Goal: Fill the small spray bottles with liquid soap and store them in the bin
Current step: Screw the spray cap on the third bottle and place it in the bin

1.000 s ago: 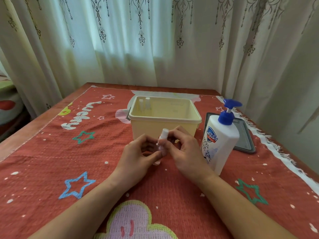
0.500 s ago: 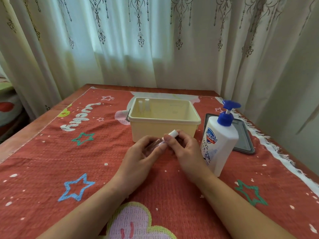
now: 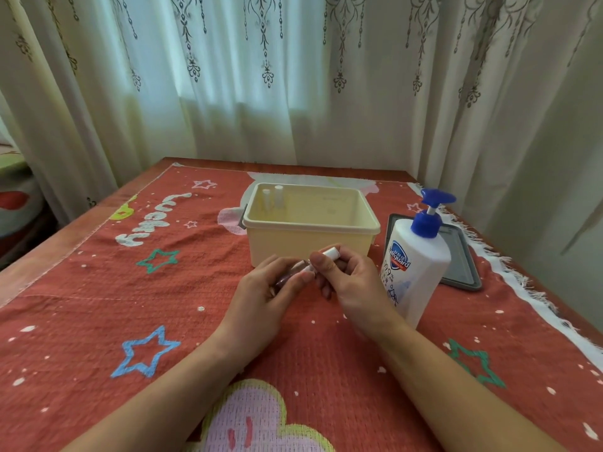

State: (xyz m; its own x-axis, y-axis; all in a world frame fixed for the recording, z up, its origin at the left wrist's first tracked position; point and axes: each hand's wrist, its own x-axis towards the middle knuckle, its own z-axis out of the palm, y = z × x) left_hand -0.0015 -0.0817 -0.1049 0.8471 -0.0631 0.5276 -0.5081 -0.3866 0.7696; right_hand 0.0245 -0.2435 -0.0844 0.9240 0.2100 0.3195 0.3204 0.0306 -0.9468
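Listing, largest first:

Worktop [image 3: 98, 288]: spread with a red star-patterned cloth, which gives a soft, level bed for small parts that might roll.

Bin [image 3: 311, 228]: cream, open-topped, set at the centre just beyond the hands so that a finished bottle travels only a short way. Two white-capped small bottles [image 3: 273, 197] stand upright in its far left corner, apparently stored already.

Soap pump bottle [image 3: 416, 265]: white with blue pump head, upright just right of the right hand, within easy reach for dispensing. A grey lid [image 3: 463, 256] lies flat behind it, off the bin so the opening stays clear.

Left hand [image 3: 264, 298]: grip closed round the clear body of the small spray bottle [image 3: 295, 270], held tilted above the cloth, neck towards the other hand, to steady it.

Right hand [image 3: 352, 282]: grip pinched on the bottle's white cap [image 3: 329, 254], thumb and fingers round it as for twisting. Whether the cap is going on or coming off cannot be told, and the bottle's fill level is hidden by fingers
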